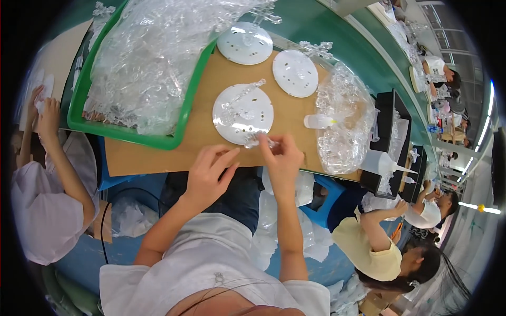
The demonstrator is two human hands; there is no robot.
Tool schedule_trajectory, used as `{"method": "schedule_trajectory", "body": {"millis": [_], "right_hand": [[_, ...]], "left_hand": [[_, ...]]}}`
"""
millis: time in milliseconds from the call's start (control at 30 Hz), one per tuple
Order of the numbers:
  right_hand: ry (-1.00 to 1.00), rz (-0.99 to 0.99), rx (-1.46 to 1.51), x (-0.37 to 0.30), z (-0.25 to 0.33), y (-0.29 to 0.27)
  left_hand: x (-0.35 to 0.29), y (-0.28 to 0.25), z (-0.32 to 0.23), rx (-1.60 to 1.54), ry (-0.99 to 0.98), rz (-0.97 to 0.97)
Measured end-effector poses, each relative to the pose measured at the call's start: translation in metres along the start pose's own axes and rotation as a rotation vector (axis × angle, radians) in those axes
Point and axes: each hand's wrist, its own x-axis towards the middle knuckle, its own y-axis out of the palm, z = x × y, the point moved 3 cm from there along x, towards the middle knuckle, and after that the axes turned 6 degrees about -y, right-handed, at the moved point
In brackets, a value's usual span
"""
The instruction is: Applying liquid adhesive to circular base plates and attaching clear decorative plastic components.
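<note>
My right hand (285, 157) pinches a small clear plastic piece (252, 140) at the near rim of a round white disc (226, 117). The piece's exact shape is partly hidden by the fingers. Across that disc lies a longer clear plastic part (246, 95). My left hand (210, 171) hovers by the front edge of the cardboard, fingers apart and nothing seen in them. Farther back are two more round white discs with small slots, one at the back (245, 43) and one to its right (295, 73), clear parts lying by them.
At left stands a green tray (184, 118) piled with clear plastic bags and parts. A bag of clear parts (342, 142), a small yellow-tipped bottle (318, 121), a squeeze bottle (378, 162) and a black bin (403, 113) are at right. Co-workers sit on both sides.
</note>
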Motion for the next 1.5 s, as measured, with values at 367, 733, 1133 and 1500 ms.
{"method": "schedule_trajectory", "body": {"millis": [367,733,1133,1500], "right_hand": [[-0.103,0.077,-0.099,0.012,-0.002,0.029],[-0.23,0.018,-0.132,0.016,-0.001,0.034],[0.083,-0.502,0.066,0.012,-0.038,-0.046],[0.021,-0.416,-0.205,0.015,-0.072,-0.046]], "left_hand": [[0.007,0.016,0.035,0.222,0.137,0.004],[0.004,0.022,0.035,0.378,0.162,0.19],[-0.001,0.025,0.032,0.38,0.147,0.179],[-0.004,0.041,0.024,0.264,0.08,0.23]]}}
